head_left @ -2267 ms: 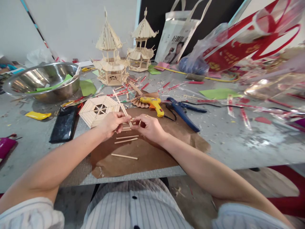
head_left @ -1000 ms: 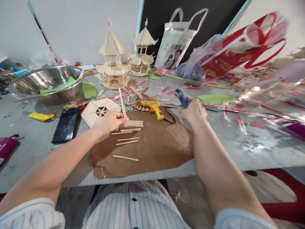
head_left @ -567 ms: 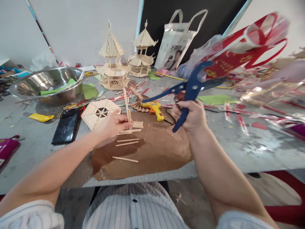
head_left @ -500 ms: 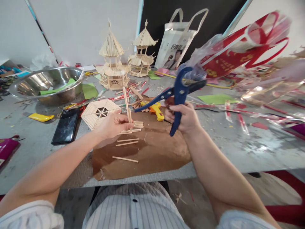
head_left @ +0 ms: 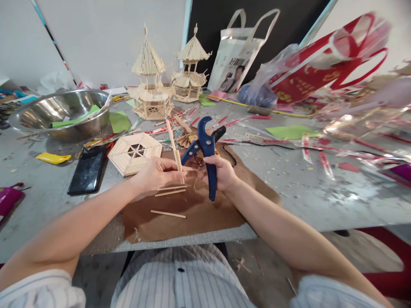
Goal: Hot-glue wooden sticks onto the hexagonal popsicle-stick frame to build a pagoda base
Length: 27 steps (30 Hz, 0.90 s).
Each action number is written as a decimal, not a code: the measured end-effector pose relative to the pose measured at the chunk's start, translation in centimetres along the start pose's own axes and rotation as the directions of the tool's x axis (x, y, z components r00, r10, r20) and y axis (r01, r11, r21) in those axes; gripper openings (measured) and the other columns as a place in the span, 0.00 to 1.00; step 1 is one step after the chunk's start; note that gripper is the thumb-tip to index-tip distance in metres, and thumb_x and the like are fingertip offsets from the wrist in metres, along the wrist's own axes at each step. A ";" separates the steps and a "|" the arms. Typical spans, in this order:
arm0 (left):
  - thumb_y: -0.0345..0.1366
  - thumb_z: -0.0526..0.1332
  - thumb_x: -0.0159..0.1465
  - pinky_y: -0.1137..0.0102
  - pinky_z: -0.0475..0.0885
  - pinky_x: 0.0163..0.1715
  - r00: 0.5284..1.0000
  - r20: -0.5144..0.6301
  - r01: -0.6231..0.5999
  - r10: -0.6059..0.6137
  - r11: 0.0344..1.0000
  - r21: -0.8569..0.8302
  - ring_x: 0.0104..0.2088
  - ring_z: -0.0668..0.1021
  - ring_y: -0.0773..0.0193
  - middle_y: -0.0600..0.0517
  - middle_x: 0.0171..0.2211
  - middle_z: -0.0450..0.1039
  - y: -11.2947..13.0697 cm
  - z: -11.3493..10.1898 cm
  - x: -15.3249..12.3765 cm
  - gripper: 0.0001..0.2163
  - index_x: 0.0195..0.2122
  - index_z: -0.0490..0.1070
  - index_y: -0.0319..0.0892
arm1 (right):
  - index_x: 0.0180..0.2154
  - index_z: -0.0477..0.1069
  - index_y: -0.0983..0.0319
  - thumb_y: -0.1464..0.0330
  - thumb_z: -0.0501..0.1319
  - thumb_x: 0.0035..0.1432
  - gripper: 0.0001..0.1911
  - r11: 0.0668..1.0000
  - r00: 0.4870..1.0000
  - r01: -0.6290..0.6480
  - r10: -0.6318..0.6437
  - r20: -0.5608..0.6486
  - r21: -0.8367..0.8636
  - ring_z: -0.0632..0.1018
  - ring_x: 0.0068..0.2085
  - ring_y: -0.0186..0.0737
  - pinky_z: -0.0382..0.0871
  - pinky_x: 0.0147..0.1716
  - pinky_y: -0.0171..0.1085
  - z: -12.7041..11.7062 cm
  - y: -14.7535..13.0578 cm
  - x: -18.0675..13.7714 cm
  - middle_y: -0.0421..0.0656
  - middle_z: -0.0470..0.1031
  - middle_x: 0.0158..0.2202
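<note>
My left hand [head_left: 160, 173] pinches thin wooden sticks [head_left: 173, 143] that stand nearly upright, leaning a little left. In my right hand [head_left: 224, 173] is a blue pipe cutter [head_left: 210, 149], its hooked jaw pointing up and its handles spread. The cutter is close to the right of the sticks; whether they touch I cannot tell. Below my hands, short cut sticks [head_left: 168, 214] lie on a brown sheet [head_left: 208, 220]. A hexagonal stick panel [head_left: 120, 156] with an open, spoked middle lies just beyond my left hand. A yellow glue gun [head_left: 192, 139] is mostly hidden behind the cutter.
Two stick-built pagodas [head_left: 149, 64] stand at the back. On the left are a steel basin [head_left: 35, 113], a black phone [head_left: 86, 171] and a yellow tube [head_left: 53, 158]. A white bag [head_left: 233, 53] and a red bag [head_left: 308, 64] stand behind. A black cord [head_left: 276, 147] runs rightward among scraps.
My right hand has brought the pipe cutter left and down, close to the sticks. My left hand has shifted slightly right with the sticks, which now lean more.
</note>
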<state>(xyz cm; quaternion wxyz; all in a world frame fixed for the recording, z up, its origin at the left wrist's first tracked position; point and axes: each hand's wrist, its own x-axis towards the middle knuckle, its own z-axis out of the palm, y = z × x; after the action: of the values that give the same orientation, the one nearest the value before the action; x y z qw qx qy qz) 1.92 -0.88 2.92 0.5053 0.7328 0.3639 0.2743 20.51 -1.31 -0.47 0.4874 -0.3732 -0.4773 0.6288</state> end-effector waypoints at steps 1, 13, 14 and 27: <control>0.33 0.62 0.53 0.80 0.62 0.19 1.000 -0.010 -0.007 0.007 1.000 -0.012 0.19 0.67 0.76 0.53 0.24 0.74 0.0 0.2 -0.1 0.04 0.26 0.75 0.38 | 0.33 0.68 0.58 0.63 0.51 0.41 0.15 1.000 1.000 -0.012 0.012 0.013 0.004 0.77 0.35 0.46 0.70 0.27 0.43 0.0 0.1 0.0 0.45 0.76 0.29; 0.38 0.63 0.53 0.78 0.66 0.21 0.924 0.368 0.144 -0.106 0.987 -0.078 0.20 0.70 0.74 0.52 0.24 0.74 -0.8 -1.4 0.3 0.08 0.26 0.76 0.38 | 0.37 0.67 0.59 0.67 0.56 0.42 0.16 0.942 0.959 0.278 -0.283 -0.001 -0.190 0.76 0.38 0.43 0.69 0.40 0.45 -0.9 -1.7 -1.1 0.42 0.73 0.33; 0.39 0.64 0.52 0.78 0.66 0.20 0.912 0.396 0.151 -0.106 0.985 -0.084 0.20 0.70 0.73 0.51 0.24 0.74 -0.8 -1.7 0.3 0.09 0.26 0.76 0.38 | 0.36 0.67 0.59 0.67 0.56 0.42 0.14 0.907 0.945 0.296 -0.324 -0.047 -0.299 0.75 0.37 0.43 0.68 0.40 0.45 -1.3 -2.0 -1.1 0.41 0.73 0.32; 0.38 0.64 0.52 0.79 0.63 0.18 0.799 0.588 0.215 -0.127 0.973 -0.082 0.18 0.69 0.74 0.48 0.26 0.76 -1.0 -3.1 0.6 0.07 0.27 0.77 0.39 | 0.44 0.67 0.61 0.79 0.53 0.38 0.26 0.153 0.919 0.315 -0.296 0.261 -0.937 0.73 0.41 0.45 0.65 0.40 0.40 -2.4 -1.4 -0.4 0.46 0.73 0.40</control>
<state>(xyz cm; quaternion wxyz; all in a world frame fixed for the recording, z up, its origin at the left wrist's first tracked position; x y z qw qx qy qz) -0.38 1.57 3.06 0.6660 0.7071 0.2370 0.0175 23.23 -1.08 0.22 0.2618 -0.4839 -0.8305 0.0870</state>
